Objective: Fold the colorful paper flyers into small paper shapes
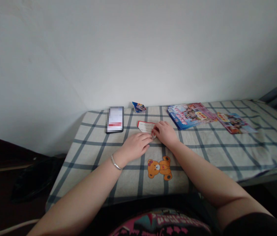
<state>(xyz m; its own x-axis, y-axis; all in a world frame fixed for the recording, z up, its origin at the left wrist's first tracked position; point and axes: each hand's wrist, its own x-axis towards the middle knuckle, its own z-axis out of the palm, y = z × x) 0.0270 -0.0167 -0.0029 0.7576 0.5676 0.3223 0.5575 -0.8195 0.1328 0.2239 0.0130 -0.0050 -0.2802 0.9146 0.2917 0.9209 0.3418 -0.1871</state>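
A partly folded sheet of paper (145,126), white with print and a red edge, lies on the checked tablecloth at the middle of the table. Both hands are at its near end, where a small folded tip shows between them. My left hand (136,144), with a silver bangle at the wrist, has its fingertips pressed on the paper from the left. From the right, my right hand (165,132) has curled fingers pinching the paper's edge. The fingers hide part of the paper. Behind it stands a small folded paper piece (139,107), blue and multicoloured.
A phone or tablet (115,119) with a lit screen lies at the back left. To the right are a stack of colourful leaflets (189,114) and another leaflet (236,123). A bear picture (159,168) is on the tablecloth (99,154). The wall (153,55) borders the table's far edge.
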